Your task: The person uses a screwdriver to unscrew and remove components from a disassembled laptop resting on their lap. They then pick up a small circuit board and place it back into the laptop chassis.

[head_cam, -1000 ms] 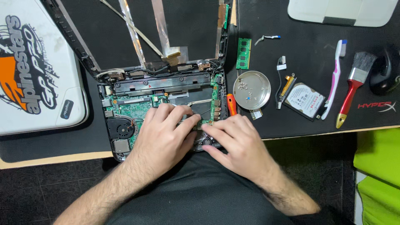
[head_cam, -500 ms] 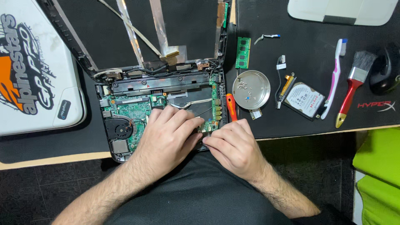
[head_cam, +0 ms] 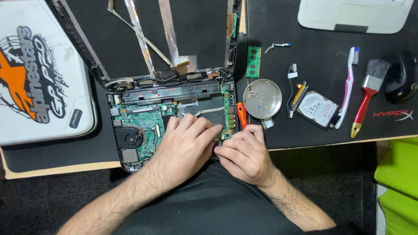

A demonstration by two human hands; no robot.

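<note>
From the head camera, the opened laptop (head_cam: 174,117) lies on the black desk mat (head_cam: 305,130), its cover off and green motherboard (head_cam: 141,126) and fan (head_cam: 128,138) bare. A memory stick (head_cam: 254,62), hard drive (head_cam: 317,109) and a dish of screws (head_cam: 262,98) sit apart, already out. The left hand (head_cam: 187,146) presses flat on the lower chassis, fingers together; the right hand (head_cam: 244,154) pinches something small at the board's edge, hidden from view.
</note>
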